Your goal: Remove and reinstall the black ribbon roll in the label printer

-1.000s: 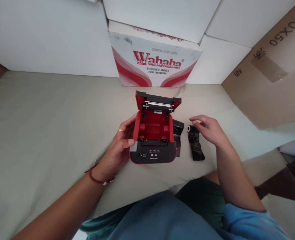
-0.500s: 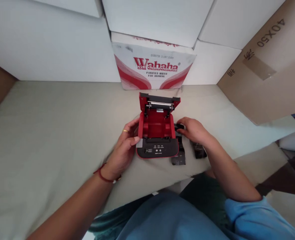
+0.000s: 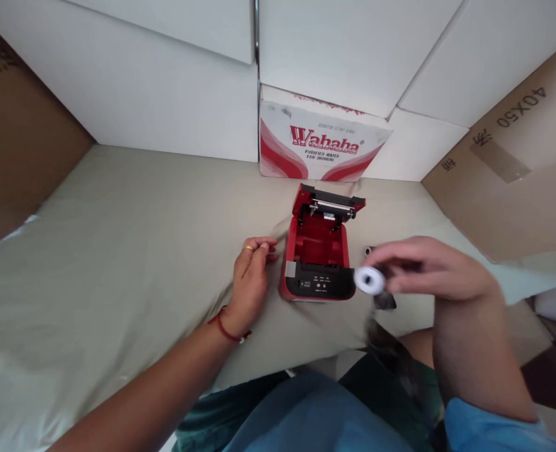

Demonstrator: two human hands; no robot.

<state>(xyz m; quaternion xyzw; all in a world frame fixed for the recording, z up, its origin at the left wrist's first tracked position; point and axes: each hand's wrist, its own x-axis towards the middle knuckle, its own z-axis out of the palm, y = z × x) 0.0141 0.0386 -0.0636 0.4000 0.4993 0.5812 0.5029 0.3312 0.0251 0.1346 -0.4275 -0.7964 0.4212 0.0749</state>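
A small red and black printer (image 3: pixel 319 279) stands on the cloth, its lid (image 3: pixel 332 204) raised and its red inner bay bare. Just left of it rests my left hand (image 3: pixel 253 270), fingertips drawn together with nothing seen in them and a small gap to the printer's side. To the printer's right, my right hand (image 3: pixel 431 270) is raised and closed on a paper roll (image 3: pixel 369 280), whose white end with a dark hole faces me. A dark, motion-blurred strip (image 3: pixel 386 342) hangs below this hand. Behind the fingers a second small dark roll (image 3: pixel 368 251) shows in part on the cloth.
A Wahaha water carton (image 3: pixel 325 141) stands behind the printer, among white boxes (image 3: pixel 174 88) stacked as a wall. Brown cardboard boxes stand at the right (image 3: pixel 536 157) and at the left (image 3: pixel 19 138). A pale cloth (image 3: pixel 141 238) covers the surface.
My right hand has picked up the roll beside the printer and lifted it toward me. My left hand has let go of the printer's side. The view has swung left.
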